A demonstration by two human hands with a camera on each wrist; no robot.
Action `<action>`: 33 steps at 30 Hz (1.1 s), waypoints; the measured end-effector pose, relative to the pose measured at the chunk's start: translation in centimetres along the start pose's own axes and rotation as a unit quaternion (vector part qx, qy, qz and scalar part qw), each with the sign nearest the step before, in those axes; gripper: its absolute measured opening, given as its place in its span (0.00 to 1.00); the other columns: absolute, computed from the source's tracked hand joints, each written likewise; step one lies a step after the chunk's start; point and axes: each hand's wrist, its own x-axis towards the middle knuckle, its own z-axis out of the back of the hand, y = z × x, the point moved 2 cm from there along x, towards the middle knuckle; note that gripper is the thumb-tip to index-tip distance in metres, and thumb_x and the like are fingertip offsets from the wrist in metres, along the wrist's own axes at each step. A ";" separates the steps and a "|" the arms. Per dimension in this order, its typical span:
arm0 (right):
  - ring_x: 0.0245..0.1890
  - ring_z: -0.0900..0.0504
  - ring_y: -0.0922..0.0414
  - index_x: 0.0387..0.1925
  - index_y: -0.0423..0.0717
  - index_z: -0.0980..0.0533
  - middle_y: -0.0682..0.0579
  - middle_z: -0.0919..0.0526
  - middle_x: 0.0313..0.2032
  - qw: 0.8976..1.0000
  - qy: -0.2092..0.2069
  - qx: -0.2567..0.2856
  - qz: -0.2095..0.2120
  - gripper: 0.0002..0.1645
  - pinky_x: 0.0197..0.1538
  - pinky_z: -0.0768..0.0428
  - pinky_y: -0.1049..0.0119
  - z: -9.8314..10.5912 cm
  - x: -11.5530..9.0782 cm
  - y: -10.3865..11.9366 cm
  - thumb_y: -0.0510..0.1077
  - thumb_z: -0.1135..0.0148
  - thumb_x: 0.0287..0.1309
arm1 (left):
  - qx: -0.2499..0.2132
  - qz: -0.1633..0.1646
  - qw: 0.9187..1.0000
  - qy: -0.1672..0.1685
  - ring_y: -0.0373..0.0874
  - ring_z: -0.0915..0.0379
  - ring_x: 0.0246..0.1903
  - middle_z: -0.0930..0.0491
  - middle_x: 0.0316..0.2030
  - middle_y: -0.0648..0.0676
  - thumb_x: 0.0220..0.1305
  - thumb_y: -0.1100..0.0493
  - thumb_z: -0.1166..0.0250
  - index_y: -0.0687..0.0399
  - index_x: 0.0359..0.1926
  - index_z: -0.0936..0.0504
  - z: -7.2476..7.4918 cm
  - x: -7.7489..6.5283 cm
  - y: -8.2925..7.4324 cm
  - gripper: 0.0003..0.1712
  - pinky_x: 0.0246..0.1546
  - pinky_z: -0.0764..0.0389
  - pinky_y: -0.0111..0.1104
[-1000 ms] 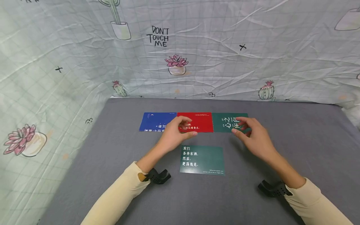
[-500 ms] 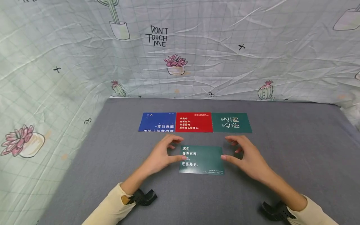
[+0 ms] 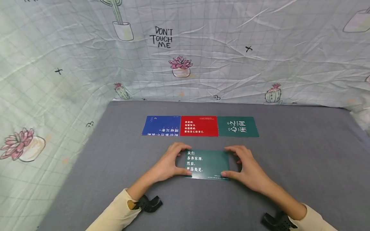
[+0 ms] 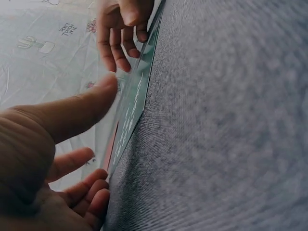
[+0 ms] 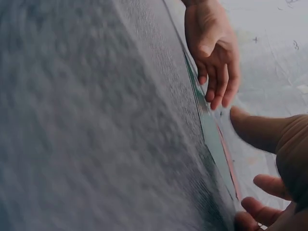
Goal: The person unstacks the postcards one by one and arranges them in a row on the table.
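A dark green card (image 3: 207, 163) with white Chinese writing lies flat on the grey cloth. My left hand (image 3: 170, 163) is at its left side, thumb over the near left corner and fingertips around the far left corner. On the other side my right hand (image 3: 248, 166) mirrors this, its thumb overlapping the near right corner. Both hands keep a wide gap between thumb and fingers, with the card spanning the space between them. In the left wrist view the thumb (image 4: 103, 91) stands up off the cloth, while the lower fingers (image 4: 98, 192) come close to the card's edge.
Beyond the hands, a blue card (image 3: 162, 124), a red card (image 3: 202, 123) and another green card (image 3: 251, 126) lie side by side in a row. A grey cloth (image 3: 312, 144) covers the table. Behind it hangs a cactus-printed curtain (image 3: 214, 67).
Both hands have come back from over the row of cards toward the nearer green card. Over the last half second they have lowered and closed in around its sides. The cards keep their places.
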 end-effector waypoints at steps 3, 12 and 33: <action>0.54 0.37 0.53 0.63 0.47 0.33 0.51 0.34 0.57 1.000 0.000 -0.008 0.001 0.48 0.49 0.26 0.55 -0.5 0.1 -0.3 0.52 0.21 0.40 | 0.015 0.002 1.000 0.008 0.45 0.40 0.56 0.34 0.57 0.49 0.39 0.56 0.19 0.51 0.61 0.29 -0.1 0.0 0.1 0.45 0.55 0.31 0.43; 0.55 0.40 0.51 0.62 0.46 0.31 0.51 0.35 0.58 0.999 -0.004 -0.026 0.028 0.46 0.53 0.32 0.51 -1.1 0.0 -0.8 0.50 0.20 0.39 | 0.059 -0.013 0.998 0.005 0.46 0.43 0.56 0.34 0.57 0.50 0.37 0.56 0.18 0.52 0.61 0.30 -0.5 0.1 0.7 0.48 0.56 0.34 0.45; 0.54 0.44 0.51 0.70 0.45 0.39 0.47 0.38 0.57 0.997 0.022 -0.046 0.061 0.54 0.49 0.34 0.54 -1.2 -0.2 -0.8 0.48 0.22 0.42 | 0.080 -0.021 0.997 0.009 0.46 0.44 0.57 0.36 0.58 0.51 0.37 0.54 0.18 0.50 0.66 0.34 -0.6 0.3 0.9 0.52 0.57 0.34 0.45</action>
